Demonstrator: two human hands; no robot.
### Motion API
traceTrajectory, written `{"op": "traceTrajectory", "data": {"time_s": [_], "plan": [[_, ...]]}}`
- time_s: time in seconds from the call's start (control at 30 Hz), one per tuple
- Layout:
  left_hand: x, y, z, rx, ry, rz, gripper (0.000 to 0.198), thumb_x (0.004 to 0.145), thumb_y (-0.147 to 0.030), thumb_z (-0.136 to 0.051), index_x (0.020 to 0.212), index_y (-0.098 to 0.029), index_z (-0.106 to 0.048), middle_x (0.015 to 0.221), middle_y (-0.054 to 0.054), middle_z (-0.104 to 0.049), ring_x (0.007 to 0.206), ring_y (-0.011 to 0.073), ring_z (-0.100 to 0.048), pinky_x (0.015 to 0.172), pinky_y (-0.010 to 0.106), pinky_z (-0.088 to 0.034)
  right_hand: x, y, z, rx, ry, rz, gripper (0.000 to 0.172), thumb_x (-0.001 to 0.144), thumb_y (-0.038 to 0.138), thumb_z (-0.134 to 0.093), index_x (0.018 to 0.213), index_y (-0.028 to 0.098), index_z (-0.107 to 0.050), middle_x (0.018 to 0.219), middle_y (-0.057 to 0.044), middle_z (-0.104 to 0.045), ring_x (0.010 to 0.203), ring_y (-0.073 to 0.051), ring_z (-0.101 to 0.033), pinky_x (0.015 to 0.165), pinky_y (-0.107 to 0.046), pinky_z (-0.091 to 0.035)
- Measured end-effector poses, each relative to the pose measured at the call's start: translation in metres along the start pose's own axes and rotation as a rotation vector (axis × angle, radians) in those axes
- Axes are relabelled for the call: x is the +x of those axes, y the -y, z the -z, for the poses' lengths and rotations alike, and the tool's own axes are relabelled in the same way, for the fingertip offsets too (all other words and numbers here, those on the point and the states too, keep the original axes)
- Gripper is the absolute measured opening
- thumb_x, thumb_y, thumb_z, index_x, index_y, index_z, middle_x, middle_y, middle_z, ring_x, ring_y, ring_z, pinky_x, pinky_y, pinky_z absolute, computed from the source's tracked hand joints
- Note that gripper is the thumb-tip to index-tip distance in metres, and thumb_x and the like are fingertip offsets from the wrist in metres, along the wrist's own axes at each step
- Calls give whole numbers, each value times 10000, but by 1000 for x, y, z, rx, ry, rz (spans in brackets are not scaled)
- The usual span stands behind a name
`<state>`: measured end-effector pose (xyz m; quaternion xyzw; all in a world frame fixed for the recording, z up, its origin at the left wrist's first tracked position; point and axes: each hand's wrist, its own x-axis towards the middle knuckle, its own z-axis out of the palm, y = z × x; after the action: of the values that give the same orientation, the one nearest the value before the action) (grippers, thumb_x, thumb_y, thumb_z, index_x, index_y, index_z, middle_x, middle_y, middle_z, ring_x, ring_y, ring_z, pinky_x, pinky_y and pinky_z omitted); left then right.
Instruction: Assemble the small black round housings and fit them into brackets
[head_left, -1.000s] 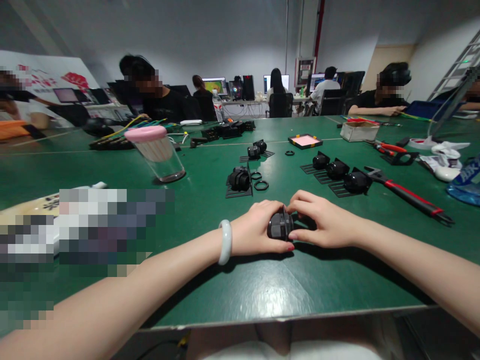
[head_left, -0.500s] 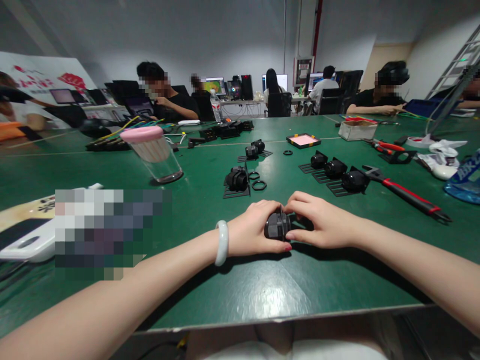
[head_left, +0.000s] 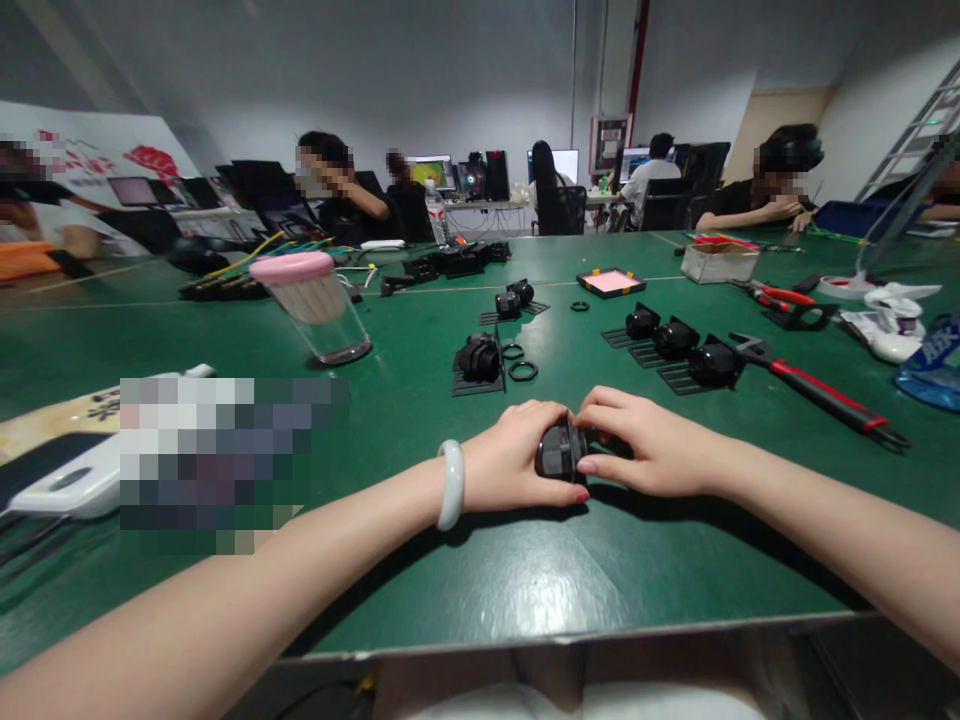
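Near the front of the table, my left hand (head_left: pixel 517 455) is closed round the domed end of a black plastic cable gland (head_left: pixel 556 452). A pale bangle circles that wrist. From the right, my right hand (head_left: pixel 637 440) grips the gland's other end with curled fingers and thumb. Its fingers partly hide that end, so I cannot make out the exact part under them. Beyond my hands lies another black cable gland (head_left: pixel 478 358) on a slotted plate, with a black ring nut (head_left: pixel 523 371) beside it.
Several black glands on slotted plates (head_left: pixel 675 338) lie right of centre, beside an adjustable wrench (head_left: pixel 821 392). A pink-lidded cup (head_left: pixel 319 310) stands at left. Farther back are a pink-lined tray (head_left: pixel 611 283) and a white box (head_left: pixel 720 262). Other people sit beyond the table.
The whole view has shifted slightly, so things appear a little farther right. Both hands keep their grip on the cable gland. A person across the table has raised a hand towards the head.
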<state>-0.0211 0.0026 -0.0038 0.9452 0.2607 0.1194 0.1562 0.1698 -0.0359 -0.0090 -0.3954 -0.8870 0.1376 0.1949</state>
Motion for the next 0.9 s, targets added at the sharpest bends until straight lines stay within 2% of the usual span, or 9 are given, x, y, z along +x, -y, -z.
{"op": "traceTrajectory", "data": {"time_s": [0.27,0.57,0.7,0.9], "plan": [[0,-1,0,-4,1,5,497,602,-502,-614,932,-166,-456,868,34,-528,808,198,-497,732,304,-390,-1,1,0,-5,-14,-1,278,784,366,-488,964,154,-506,928,-65,-482,811,-164,-501,736,-303,-419],[1,1,0,4,12,0,548,605,-511,-613,980,-148,-445,902,55,-525,844,215,-492,765,328,-389,-2,0,-1,-1,-92,25,375,661,317,-622,959,153,-465,922,-54,-469,808,-164,-487,705,-287,-428],[1,1,0,5,15,4,565,609,-510,-611,1006,-147,-436,908,55,-523,850,215,-492,773,330,-388,0,0,0,12,-94,44,371,668,290,-618,977,158,-461,941,-57,-466,804,-157,-487,696,-278,-431],[1,1,-1,11,7,9,530,601,-523,-607,953,-158,-450,881,48,-523,822,208,-493,743,318,-395,-1,-2,-1,13,-66,40,346,720,354,-571,994,164,-484,954,-67,-464,827,-170,-497,725,-302,-433]]}}
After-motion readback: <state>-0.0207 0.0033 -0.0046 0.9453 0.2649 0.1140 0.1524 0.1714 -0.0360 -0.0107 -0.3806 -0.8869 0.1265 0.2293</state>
